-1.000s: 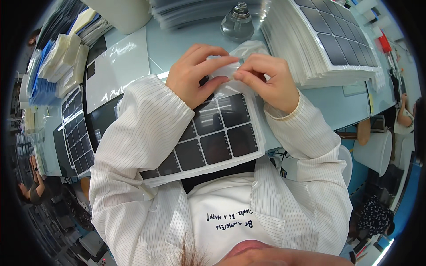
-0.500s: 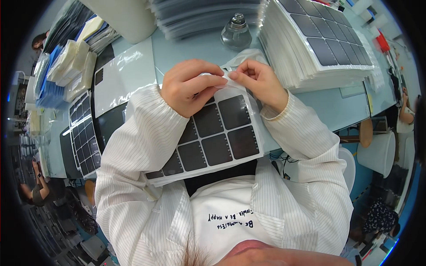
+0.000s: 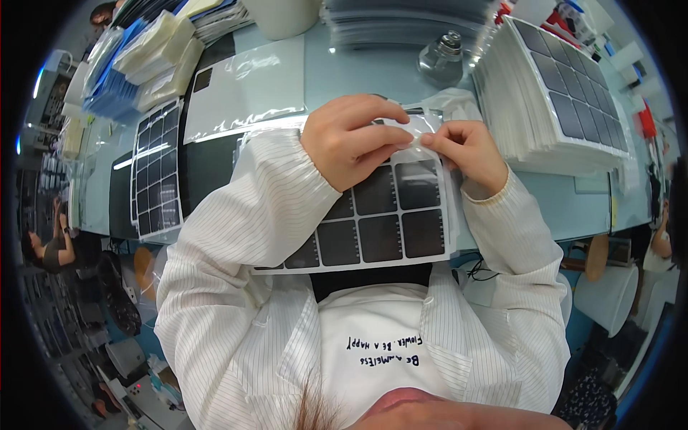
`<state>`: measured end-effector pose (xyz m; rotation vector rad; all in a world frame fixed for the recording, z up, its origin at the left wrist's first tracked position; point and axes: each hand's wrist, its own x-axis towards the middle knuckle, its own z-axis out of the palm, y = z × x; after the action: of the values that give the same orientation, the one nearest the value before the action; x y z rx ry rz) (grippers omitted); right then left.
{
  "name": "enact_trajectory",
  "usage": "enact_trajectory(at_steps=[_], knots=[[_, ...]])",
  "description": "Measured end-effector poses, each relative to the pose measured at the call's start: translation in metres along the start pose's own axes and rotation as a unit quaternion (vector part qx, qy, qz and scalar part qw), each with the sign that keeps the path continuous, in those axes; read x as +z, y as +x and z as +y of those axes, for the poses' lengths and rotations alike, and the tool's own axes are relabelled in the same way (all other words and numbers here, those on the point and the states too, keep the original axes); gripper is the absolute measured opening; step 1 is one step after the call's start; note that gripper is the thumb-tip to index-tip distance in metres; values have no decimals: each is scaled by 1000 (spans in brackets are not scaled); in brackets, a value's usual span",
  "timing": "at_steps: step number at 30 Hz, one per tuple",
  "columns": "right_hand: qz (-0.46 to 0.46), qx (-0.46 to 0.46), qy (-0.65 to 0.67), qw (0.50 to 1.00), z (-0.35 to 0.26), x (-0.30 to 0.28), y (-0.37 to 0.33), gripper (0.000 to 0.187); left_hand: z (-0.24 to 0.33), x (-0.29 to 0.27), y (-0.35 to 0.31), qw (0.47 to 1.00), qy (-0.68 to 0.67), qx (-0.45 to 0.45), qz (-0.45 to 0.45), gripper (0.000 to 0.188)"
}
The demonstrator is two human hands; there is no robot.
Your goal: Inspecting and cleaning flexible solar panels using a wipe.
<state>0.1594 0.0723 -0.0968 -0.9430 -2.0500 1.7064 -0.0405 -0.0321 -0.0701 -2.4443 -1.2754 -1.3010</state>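
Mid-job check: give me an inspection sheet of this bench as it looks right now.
Surface: pale blue table, crowded.
Job's things: white sheet of dark square panels with a clear film at its top edge.
Clutter: stack of panel sheets at right, another panel sheet at left, glass bottle, piles of pads.
Hands: left hand and right hand pinch the film.
Cables: black cable below the table edge.
Surroundings: another person at far left.
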Motion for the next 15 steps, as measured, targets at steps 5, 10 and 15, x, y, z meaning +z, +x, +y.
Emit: enact_trajectory(at_steps=[5,10,15], knots=[[32,-41,93,994,-5,6,-2,17,1,-3,-5,998,-27,-48,10,15],[53,-76,51,994,1,5,0,16,3,0,-7,999,-35,-31,-19,9],[124,-88,62,986,16,5,13,14,21,-28,-31,985,-57,-67,-147,15]])
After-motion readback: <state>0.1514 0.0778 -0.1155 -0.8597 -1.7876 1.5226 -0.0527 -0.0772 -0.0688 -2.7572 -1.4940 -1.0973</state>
